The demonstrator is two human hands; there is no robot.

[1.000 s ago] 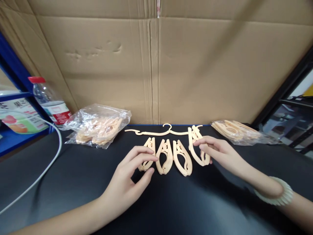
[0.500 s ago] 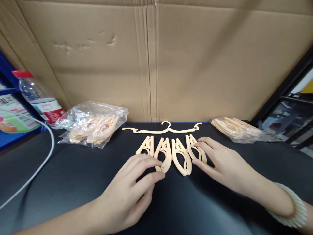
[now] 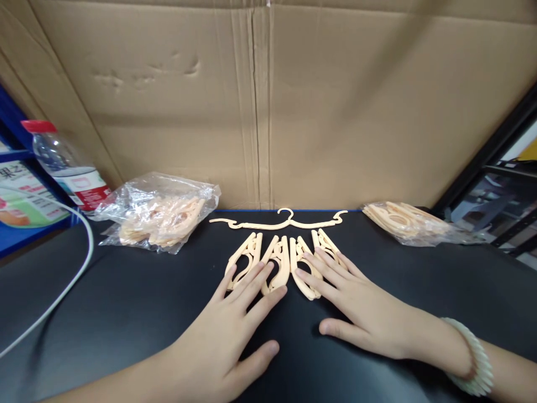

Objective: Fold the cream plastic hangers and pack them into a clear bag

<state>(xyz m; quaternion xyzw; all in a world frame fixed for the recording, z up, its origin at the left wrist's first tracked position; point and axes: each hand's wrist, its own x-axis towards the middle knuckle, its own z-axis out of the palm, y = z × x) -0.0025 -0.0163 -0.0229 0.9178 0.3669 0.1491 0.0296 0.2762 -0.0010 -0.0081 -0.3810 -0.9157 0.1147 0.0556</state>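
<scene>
Several folded cream plastic hangers lie fanned in a row on the black table. My left hand [image 3: 222, 336] is spread flat, its fingertips on the leftmost folded hanger [image 3: 257, 252] and the folded hanger beside it [image 3: 285, 264]. With fingers outstretched, my right hand [image 3: 364, 308] rests on the third folded hanger [image 3: 293, 257] and partly covers the rightmost folded hanger [image 3: 318, 240]. Both thumbs stick out over the bare table. Behind the row lies an unfolded hanger [image 3: 268, 226], arms extended and hook pointing away.
A clear bag of folded hangers [image 3: 161, 218] lies at left, another bag [image 3: 403, 221] at right. A red-capped bottle [image 3: 69, 168] stands far left, near a white cable [image 3: 90, 240]. A cardboard wall [image 3: 327, 112] closes off the back of the black table [image 3: 168, 291].
My right hand has moved left and spread its fingers over the two right hangers. My left hand has opened out flat. The row of folded hangers has shifted slightly left.
</scene>
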